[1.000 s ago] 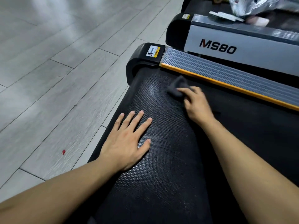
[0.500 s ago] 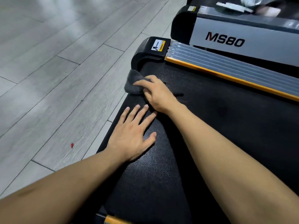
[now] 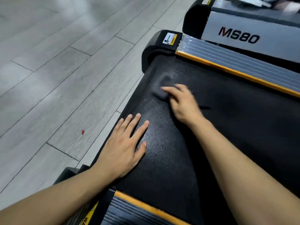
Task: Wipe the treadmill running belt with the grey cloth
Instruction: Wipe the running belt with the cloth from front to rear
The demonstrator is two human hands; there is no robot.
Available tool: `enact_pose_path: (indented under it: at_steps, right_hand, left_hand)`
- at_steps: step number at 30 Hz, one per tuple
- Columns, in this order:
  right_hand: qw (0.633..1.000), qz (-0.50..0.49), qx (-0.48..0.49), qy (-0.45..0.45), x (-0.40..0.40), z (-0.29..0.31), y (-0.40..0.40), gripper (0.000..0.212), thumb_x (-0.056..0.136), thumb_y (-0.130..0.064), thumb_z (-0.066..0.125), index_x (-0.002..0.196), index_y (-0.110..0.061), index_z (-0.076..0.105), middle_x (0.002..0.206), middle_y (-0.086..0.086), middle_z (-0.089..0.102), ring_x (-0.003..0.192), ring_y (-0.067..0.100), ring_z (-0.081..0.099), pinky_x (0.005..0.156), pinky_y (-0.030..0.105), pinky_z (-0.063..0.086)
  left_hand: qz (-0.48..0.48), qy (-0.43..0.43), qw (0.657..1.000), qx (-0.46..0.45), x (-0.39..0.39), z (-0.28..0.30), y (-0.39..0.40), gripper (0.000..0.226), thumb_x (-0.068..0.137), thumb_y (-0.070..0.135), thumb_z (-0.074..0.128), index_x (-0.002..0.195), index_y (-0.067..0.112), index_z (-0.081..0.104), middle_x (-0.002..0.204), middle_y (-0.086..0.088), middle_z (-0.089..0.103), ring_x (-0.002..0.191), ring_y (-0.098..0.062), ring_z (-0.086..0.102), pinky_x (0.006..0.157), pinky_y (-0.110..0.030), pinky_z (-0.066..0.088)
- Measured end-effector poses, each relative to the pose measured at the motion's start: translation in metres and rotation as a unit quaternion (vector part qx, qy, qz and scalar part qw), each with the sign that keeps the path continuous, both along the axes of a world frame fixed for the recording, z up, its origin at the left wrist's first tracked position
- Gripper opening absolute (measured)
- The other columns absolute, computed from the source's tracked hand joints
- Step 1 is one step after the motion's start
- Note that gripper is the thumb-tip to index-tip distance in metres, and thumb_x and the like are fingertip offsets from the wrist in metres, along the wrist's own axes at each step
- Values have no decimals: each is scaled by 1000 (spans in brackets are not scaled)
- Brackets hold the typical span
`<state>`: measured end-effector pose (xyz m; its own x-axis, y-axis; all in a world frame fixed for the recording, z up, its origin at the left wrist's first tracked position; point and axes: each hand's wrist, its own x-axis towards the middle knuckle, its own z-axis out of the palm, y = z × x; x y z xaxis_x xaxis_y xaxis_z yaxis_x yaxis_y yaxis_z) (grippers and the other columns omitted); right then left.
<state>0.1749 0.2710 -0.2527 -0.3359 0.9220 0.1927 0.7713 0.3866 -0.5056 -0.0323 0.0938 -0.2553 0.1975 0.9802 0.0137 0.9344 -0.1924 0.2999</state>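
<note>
The black textured running belt [image 3: 235,127] fills the middle and right of the head view. A small bunched grey cloth [image 3: 161,87] lies on the belt near its rear end. My right hand [image 3: 183,103], blurred by motion, holds the cloth against the belt with its fingers over it. Closer to me, my left hand [image 3: 125,146] rests flat on the belt near the belt's left edge, fingers straight and spread.
Grey side rails with orange trim run along the far side [image 3: 243,65] and the near side [image 3: 146,208] of the belt. A black end cap [image 3: 160,46] closes the rear corner. A second treadmill marked MS80 [image 3: 240,36] stands behind. Grey plank floor [image 3: 56,78] lies to the left.
My right hand with the cloth swept left to the belt's edge, then back right onto the belt. My left hand stayed flat. The camera shifted, showing the near rail.
</note>
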Motion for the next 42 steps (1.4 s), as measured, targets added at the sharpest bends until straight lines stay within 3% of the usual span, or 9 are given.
enact_pose_path:
  at_steps: [4, 7, 13, 17, 22, 30, 34, 39, 42]
  right_hand:
    - [993, 119, 7, -26, -86, 10, 5, 41, 90, -16, 49, 126, -28, 66, 128, 10, 56, 112, 31, 55, 101, 43, 44]
    - [991, 133, -2, -17, -62, 11, -3, 43, 90, -18, 47, 128, -29, 63, 130, 7, 54, 114, 28, 54, 103, 43, 42]
    - [1000, -18, -6, -24, 89, 10, -48, 47, 91, -7, 54, 132, -31, 61, 135, 9, 50, 127, 22, 48, 114, 32, 34]
    - [995, -95, -9, -16, 94, 11, -53, 45, 91, -7, 55, 131, -27, 62, 136, 12, 50, 126, 22, 48, 111, 26, 33]
    - [997, 77, 12, -12, -9, 7, -40, 43, 91, -13, 54, 131, -26, 62, 132, 11, 53, 120, 24, 52, 109, 33, 39]
    - [995, 82, 42, -26, -61, 13, -51, 44, 87, -14, 50, 128, -24, 65, 125, 15, 56, 110, 34, 57, 101, 39, 42]
    - [978, 208, 24, -12, -72, 12, -135, 45, 89, -15, 52, 131, -25, 63, 133, 12, 55, 120, 30, 53, 106, 41, 39]
    - [962, 264, 43, -49, -59, 13, -106, 46, 93, -16, 51, 136, -28, 58, 136, 9, 55, 121, 27, 53, 105, 39, 41]
    - [990, 126, 41, -47, -69, 10, -56, 48, 89, -17, 48, 134, -28, 60, 132, 15, 55, 116, 36, 56, 100, 46, 46]
  left_hand:
    - [1, 4, 1000, -5, 0, -1, 5, 63, 97, 49, 35, 156, 27, 37, 166, -8, 28, 154, -29, 24, 125, -49, 19]
    - [0, 11, 1000, -16, -1, 1, 4, 64, 96, 51, 34, 155, 27, 37, 165, -7, 29, 153, -29, 25, 125, -49, 19]
    - [-2, 7, 1000, -23, 3, 3, 4, 66, 96, 54, 28, 156, 27, 35, 166, -8, 28, 154, -29, 22, 126, -51, 18]
    - [-12, 14, 999, -42, 2, 3, 3, 68, 97, 57, 20, 159, 30, 27, 169, -6, 17, 157, -26, 10, 128, -47, 9]
    - [-18, -25, 997, -70, -3, 11, 5, 73, 94, 62, 17, 160, 32, 22, 170, -5, 10, 157, -24, 2, 128, -40, -1]
    - [24, -101, 993, -55, -21, 24, -22, 48, 91, 35, 37, 130, 20, 61, 142, -8, 53, 129, -29, 51, 113, -38, 38]
    - [267, -213, 940, -10, -35, 28, -29, 27, 93, 2, 40, 109, 15, 57, 111, -9, 63, 104, -30, 58, 89, -34, 40]
    - [281, -190, 940, -28, -40, 33, -38, 34, 92, -1, 40, 119, 14, 56, 119, -6, 62, 112, -27, 56, 92, -34, 39]
    - [285, -192, 938, -54, -48, 36, -44, 41, 95, 1, 38, 129, 18, 53, 130, -1, 62, 121, -22, 56, 98, -31, 40]
